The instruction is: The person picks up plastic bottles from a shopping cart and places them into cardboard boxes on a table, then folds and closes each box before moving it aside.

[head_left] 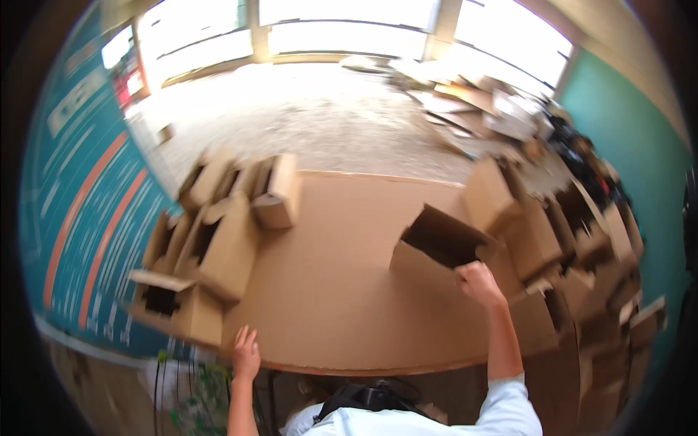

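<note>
In the head view, my right grip (478,282) curls closed at an open carton's (420,267) near rim, pinch unclear; the carton lies ahead-left on the desk (327,298), long axis slanting rightward toward me. My left grip (246,354), loosely spread, empty, is farther off. Right-hand cartons (536,236) crowd its right side.

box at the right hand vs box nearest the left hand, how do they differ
Right box shows a wide dark opening; left box shows a smaller one beside a flap. The right hand appears to grip the right box; the left hand is near the left box, contact unclear. Both are open brown cardboard.
</note>
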A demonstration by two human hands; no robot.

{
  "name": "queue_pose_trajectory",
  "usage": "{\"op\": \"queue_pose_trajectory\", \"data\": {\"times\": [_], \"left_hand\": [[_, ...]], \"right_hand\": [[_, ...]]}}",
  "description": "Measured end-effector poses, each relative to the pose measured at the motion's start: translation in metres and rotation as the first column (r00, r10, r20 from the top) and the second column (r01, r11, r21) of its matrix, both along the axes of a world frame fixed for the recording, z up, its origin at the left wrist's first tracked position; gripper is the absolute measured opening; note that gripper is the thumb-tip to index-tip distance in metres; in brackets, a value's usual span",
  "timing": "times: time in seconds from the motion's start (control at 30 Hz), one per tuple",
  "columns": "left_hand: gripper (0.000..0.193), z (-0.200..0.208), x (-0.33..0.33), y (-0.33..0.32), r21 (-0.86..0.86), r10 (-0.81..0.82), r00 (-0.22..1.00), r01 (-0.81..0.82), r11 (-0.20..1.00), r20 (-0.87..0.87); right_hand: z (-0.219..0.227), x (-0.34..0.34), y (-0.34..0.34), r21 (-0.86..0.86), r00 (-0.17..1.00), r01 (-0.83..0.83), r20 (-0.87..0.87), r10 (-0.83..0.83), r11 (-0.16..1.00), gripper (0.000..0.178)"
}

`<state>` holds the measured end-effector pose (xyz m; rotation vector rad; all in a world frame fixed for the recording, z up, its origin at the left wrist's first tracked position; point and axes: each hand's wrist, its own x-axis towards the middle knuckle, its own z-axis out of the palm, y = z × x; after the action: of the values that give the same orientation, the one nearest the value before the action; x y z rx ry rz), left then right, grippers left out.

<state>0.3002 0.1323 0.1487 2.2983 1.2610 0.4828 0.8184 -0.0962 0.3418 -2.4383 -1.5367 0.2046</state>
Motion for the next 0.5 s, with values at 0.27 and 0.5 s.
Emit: {"op": "queue_pose_trajectory", "data": {"times": [0.27, 0.5], "left_hand": [[0.029, 0.033, -0.04, -0.067, 0.145, 0.251, 0.942, -0.287, 0.947, 0.221], [0.032, -0.016, -0.227, -0.134, 0.074, 0.81, 0.526, -0.847, 0.527, 0.258]], "right_hand": [[0.023, -0.166, 0.065, -0.002, 0.905, -0.398, -0.165, 0.392, 0.917, 0.007], [0.037, -0.252, 0.104, -0.087, 0.791, -0.577, -0.305, 0.53, 0.812, 0.018]]}}
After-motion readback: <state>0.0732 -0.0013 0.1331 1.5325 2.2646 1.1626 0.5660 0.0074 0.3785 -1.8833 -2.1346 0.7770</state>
